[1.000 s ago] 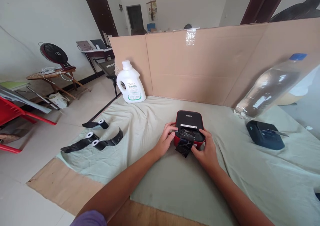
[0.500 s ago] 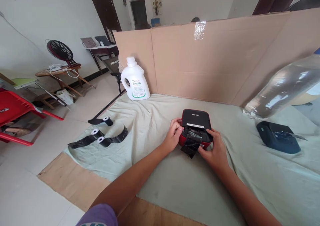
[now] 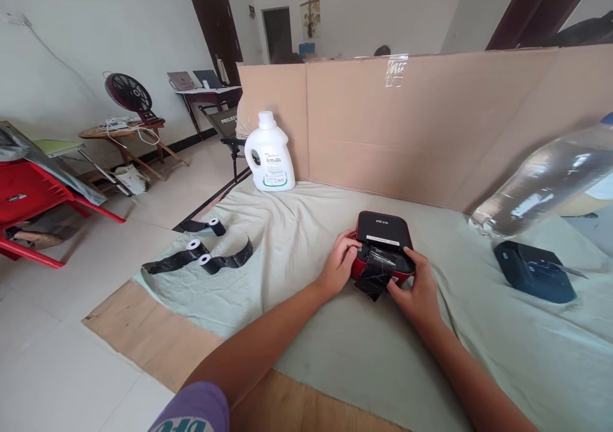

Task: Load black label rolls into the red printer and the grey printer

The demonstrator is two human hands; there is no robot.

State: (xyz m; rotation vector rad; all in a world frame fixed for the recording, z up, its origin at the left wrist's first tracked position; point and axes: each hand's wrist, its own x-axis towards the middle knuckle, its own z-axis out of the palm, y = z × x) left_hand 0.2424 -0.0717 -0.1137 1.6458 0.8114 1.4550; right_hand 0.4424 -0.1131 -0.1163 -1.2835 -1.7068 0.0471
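A small red-and-black thermal printer sits on the pale green cloth in front of me, its black top towards the cardboard. Out of its front slot hangs a strip of shiny black paper. My left hand holds the left side of the printer, thumb and fingers near the slot. On the opposite side, my right hand grips the right edge, its thumb low at the front beside the strip. Fingertips behind the casing are partly hidden.
Several partly unrolled black paper rolls lie on the cloth at left. Behind them stands a white jug. A cardboard screen closes off the back. To the right are a big clear bottle and a dark blue device.
The view has turned slightly, so the scene sits a little further right. Both hands stay on the printer, with only slight finger movement.
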